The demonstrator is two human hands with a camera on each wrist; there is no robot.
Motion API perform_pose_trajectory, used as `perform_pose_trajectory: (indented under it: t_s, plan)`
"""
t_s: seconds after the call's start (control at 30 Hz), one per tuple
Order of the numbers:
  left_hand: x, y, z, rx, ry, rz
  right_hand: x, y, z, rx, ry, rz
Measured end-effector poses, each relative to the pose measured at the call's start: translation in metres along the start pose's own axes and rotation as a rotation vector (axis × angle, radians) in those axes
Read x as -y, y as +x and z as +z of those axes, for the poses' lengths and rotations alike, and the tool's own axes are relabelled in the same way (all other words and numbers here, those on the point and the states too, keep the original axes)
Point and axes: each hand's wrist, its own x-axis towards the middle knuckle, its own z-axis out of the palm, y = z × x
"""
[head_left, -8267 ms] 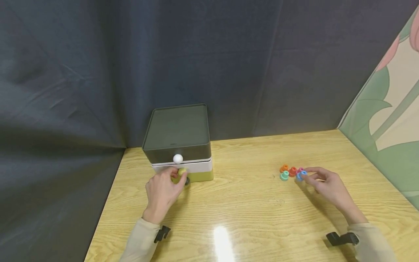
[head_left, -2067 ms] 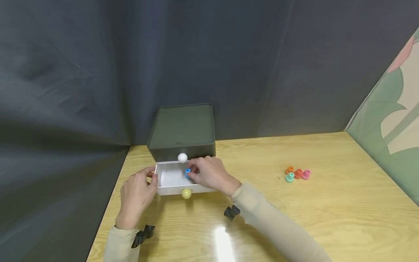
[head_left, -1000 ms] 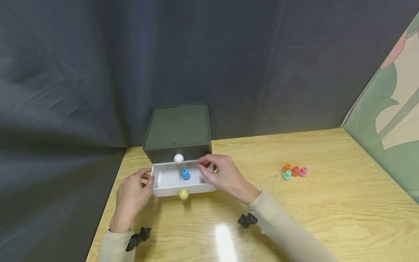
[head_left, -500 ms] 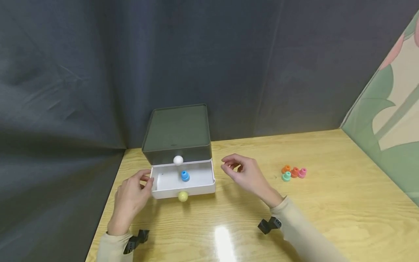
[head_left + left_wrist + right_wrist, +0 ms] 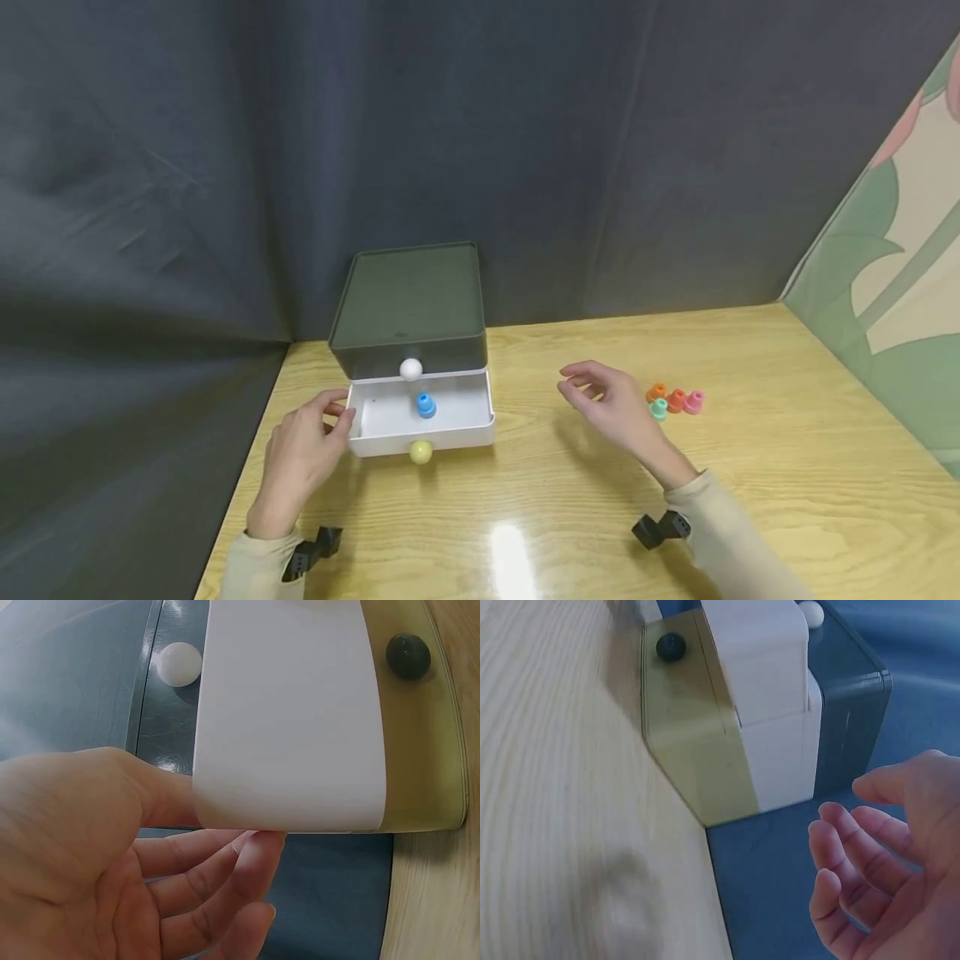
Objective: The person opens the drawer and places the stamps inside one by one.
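Note:
My left hand point(image 5: 303, 454) holds the left side wall of the pulled-out white drawer point(image 5: 465, 433), thumb at its rim and fingers along the outside. In the left wrist view the thumb goes partly out of sight behind the white drawer front point(image 5: 292, 727). A yellow ball knob point(image 5: 421, 452) sits on that front. Inside the drawer stands a small blue plastic piece point(image 5: 426, 406), stepped, with a wide round base and a hole on top. My right hand point(image 5: 615, 408) hovers over the table between drawer and loose pieces, fingers loosely bent, nothing in it.
Orange point(image 5: 657, 392), red point(image 5: 676, 402), pink point(image 5: 693, 403) and teal point(image 5: 658, 408) pieces of like shape cluster right of my right hand. The drawer unit has a dark grey top tier point(image 5: 408, 296) with a white knob point(image 5: 410, 369). Its yellow-green bottom tier point(image 5: 697, 720) is shut. Dark cloth hangs behind.
The white drawer was pulled out, and the blue piece went from the cluster into it. My right hand let go and moved right; my left hand went from the knob to the drawer's side.

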Motion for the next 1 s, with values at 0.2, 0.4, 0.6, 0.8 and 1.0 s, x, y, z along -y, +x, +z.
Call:
perform_pose_trajectory:
  t_s: [0.2, 0.4, 0.6, 0.8, 1.0]
  plan:
    - [0.0, 0.002, 0.005, 0.02, -0.021, 0.001, -0.027, -0.01, -0.019, -0.025, -0.045, 0.047]
    - [0.0, 0.002, 0.006, 0.048, -0.036, -0.008, -0.052, -0.026, -0.04, -0.032, -0.082, 0.131]
    - [-0.001, 0.008, 0.003, 0.045, -0.04, 0.01, -0.071, -0.031, -0.066, -0.051, -0.169, 0.164]
    - [0.002, 0.005, 0.003, 0.067, -0.018, 0.011, -0.092, -0.041, -0.076, -0.002, -0.215, 0.242]
    - [0.0, 0.007, 0.004, 0.083, -0.016, 0.033, -0.104, -0.046, -0.077, 0.004, -0.192, 0.275]
